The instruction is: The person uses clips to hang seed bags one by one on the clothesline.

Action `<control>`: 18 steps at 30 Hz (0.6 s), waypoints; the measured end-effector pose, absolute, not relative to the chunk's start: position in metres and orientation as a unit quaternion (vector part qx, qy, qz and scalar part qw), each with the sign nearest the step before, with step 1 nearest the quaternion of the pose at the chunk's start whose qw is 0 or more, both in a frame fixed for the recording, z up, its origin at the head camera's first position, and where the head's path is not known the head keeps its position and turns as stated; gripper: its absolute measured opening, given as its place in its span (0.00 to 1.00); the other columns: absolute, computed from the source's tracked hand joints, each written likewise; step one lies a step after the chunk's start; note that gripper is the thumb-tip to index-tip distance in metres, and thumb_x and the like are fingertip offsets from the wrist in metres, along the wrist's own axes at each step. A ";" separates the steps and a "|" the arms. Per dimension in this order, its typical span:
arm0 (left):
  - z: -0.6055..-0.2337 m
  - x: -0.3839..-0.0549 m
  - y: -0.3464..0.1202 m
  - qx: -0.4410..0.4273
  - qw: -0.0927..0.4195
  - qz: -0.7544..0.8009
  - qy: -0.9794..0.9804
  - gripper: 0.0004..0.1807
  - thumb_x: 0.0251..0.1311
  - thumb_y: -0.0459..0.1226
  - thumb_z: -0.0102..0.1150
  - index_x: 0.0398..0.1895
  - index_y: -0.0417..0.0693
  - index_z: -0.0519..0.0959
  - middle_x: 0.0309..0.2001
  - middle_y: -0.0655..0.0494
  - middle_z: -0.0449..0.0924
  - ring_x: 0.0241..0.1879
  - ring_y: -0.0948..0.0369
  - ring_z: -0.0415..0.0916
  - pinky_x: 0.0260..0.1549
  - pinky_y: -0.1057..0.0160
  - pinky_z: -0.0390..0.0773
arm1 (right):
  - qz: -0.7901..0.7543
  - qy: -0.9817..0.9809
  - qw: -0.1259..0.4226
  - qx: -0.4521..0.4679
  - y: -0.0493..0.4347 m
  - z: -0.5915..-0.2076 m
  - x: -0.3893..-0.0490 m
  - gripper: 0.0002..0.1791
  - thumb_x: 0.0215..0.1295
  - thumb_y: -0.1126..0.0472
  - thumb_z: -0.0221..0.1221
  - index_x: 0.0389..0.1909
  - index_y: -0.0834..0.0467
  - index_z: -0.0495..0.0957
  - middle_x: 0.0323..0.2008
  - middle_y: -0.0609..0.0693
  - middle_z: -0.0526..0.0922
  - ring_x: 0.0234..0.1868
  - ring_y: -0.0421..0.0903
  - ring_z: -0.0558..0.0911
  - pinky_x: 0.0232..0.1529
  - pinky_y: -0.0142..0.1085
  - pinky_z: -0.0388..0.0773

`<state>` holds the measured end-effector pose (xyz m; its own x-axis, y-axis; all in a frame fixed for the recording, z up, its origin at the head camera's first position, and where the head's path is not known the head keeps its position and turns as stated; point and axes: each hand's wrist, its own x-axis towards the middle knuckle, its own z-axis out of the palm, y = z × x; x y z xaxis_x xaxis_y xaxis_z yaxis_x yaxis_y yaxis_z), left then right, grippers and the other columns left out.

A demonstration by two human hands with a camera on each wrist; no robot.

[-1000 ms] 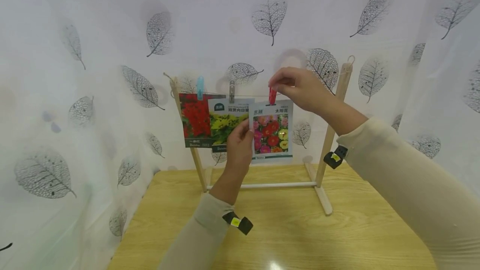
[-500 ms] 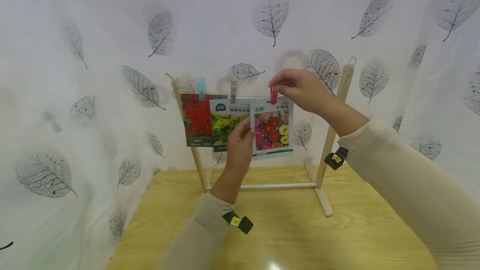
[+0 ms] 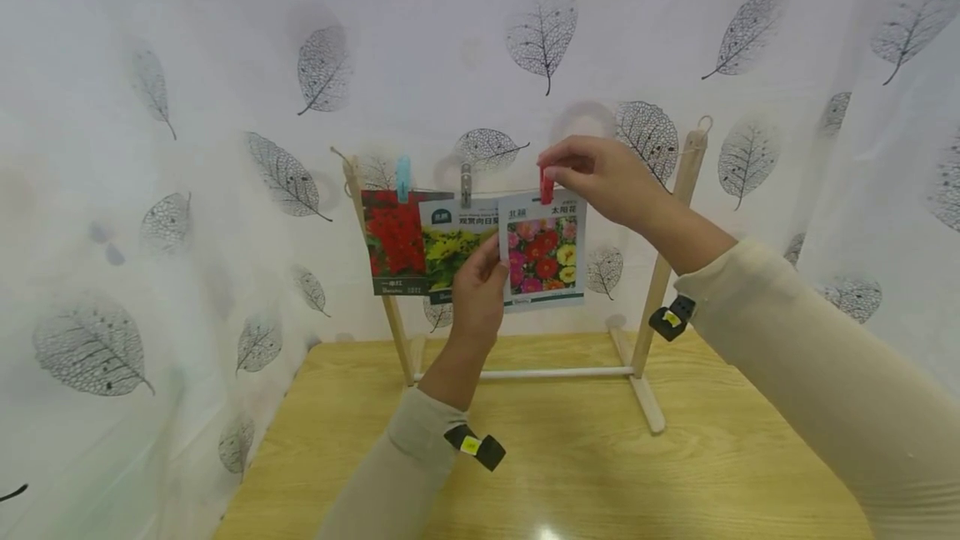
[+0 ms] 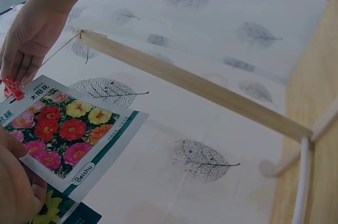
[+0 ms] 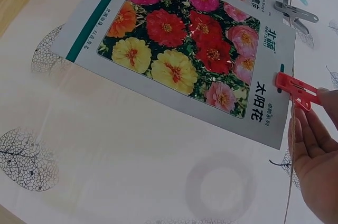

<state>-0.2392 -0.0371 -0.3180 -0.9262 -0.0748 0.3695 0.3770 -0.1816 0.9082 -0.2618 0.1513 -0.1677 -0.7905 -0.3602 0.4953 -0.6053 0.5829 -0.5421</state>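
A white seed packet [image 3: 543, 257] with pink, red and yellow flowers hangs at the string, its top edge under a red clothespin [image 3: 547, 187]. My right hand [image 3: 600, 177] pinches that clothespin between thumb and fingers, as the right wrist view also shows. With my left hand [image 3: 480, 282] I grip the packet's left edge, thumb in front. Just left hangs a yellow-flower seed packet [image 3: 444, 252] on a grey clothespin [image 3: 466, 186], partly behind the left hand. A red-flower seed packet [image 3: 393, 240] hangs farther left on a light blue clothespin [image 3: 403, 179].
The string [image 5: 291, 182] runs between two wooden posts [image 3: 686, 177] of a stand, joined low down by a white rod [image 3: 555, 372]. The stand is on a wood-grain table [image 3: 600, 473], before a white leaf-print curtain [image 3: 450, 40].
The flower packet's lower edge has risen a little, and its top edge now sits higher under the red clothespin. Both hands have stayed nearly in place.
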 end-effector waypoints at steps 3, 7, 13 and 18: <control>-0.319 -0.239 -0.038 -0.119 0.151 -0.756 -0.626 0.23 0.72 0.28 0.52 0.68 0.50 0.75 0.61 0.47 0.80 0.61 0.55 0.76 0.60 0.59 0.78 | 0.362 -0.873 0.172 0.278 0.150 -0.168 -0.262 0.14 0.75 0.59 0.57 0.55 0.57 0.81 0.54 0.54 0.85 0.57 0.52 0.84 0.61 0.50 0.76; -0.321 -0.240 -0.040 -0.114 0.150 -0.751 -0.633 0.22 0.73 0.30 0.53 0.67 0.52 0.75 0.62 0.49 0.80 0.62 0.55 0.76 0.63 0.58 0.77 | 0.353 -0.874 0.181 0.282 0.150 -0.168 -0.262 0.14 0.74 0.59 0.58 0.56 0.57 0.81 0.56 0.53 0.83 0.55 0.52 0.84 0.61 0.50 0.76; -0.325 -0.238 -0.046 -0.099 0.136 -0.738 -0.653 0.22 0.74 0.33 0.53 0.68 0.58 0.75 0.64 0.55 0.78 0.64 0.57 0.74 0.66 0.57 0.74 | 0.352 -0.871 0.180 0.291 0.148 -0.168 -0.263 0.15 0.74 0.60 0.58 0.57 0.58 0.80 0.60 0.54 0.81 0.56 0.53 0.83 0.61 0.50 0.77; -0.328 -0.238 -0.051 -0.100 0.128 -0.741 -0.652 0.21 0.74 0.35 0.53 0.67 0.59 0.75 0.64 0.56 0.77 0.64 0.58 0.74 0.66 0.58 0.74 | 0.356 -0.867 0.181 0.298 0.150 -0.170 -0.263 0.15 0.74 0.61 0.58 0.58 0.59 0.80 0.63 0.54 0.78 0.59 0.54 0.82 0.63 0.49 0.77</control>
